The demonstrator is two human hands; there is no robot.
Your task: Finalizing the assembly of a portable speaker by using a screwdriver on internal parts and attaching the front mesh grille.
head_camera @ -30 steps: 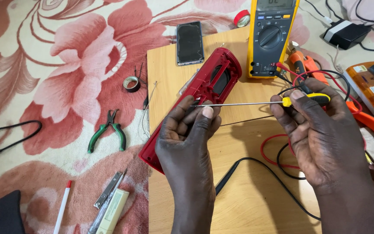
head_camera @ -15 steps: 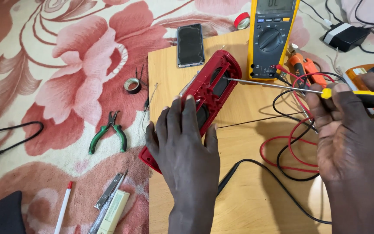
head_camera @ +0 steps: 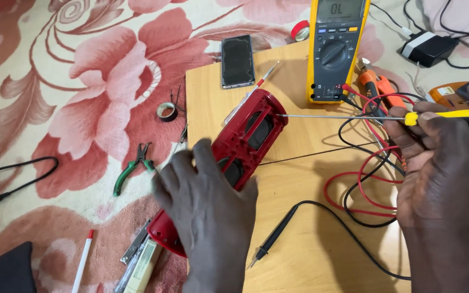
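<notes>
A single head camera looks steeply down from close above the worktop [head_camera: 310, 228], a wooden board lying on a floral carpet [head_camera: 82, 97]. The wearer's forearms enter from 6 o'clock. The board fills the centre and right; the carpet runs off toward 9 and 12 o'clock. No second view shares the scene.

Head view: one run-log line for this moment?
left hand flat on red casing | right hand holds yellow-handled screwdriver, tip at casing end | multimeter behind | wooden board under
</notes>
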